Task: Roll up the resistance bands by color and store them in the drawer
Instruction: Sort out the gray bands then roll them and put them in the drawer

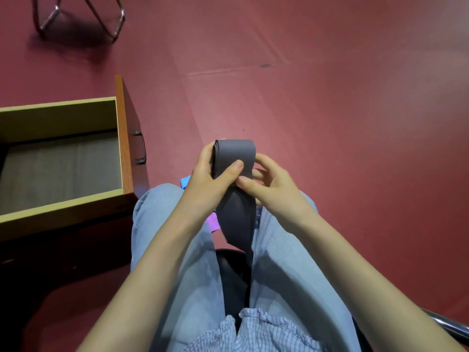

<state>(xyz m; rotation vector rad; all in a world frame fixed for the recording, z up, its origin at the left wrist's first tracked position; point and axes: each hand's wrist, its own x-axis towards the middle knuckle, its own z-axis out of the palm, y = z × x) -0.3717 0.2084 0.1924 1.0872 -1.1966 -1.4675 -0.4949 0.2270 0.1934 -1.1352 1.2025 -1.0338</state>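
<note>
A grey resistance band (234, 154) is partly wound into a flat roll above my knees, and its loose tail hangs down between my legs. My left hand (209, 179) grips the roll from the left, thumb pressed across its front. My right hand (272, 185) pinches the band just under the roll from the right. A purple band (213, 223) and a blue band (185, 181) peek out on my lap behind my left hand. The wooden drawer (125, 138) stands pulled out at the left, its grey-lined bottom bare.
I sit on a dark chair (232, 273) over a red floor (330, 97). A metal chair leg frame (115, 29) stands at the far upper left. The drawer's front has a dark metal handle (142, 149) facing my left knee.
</note>
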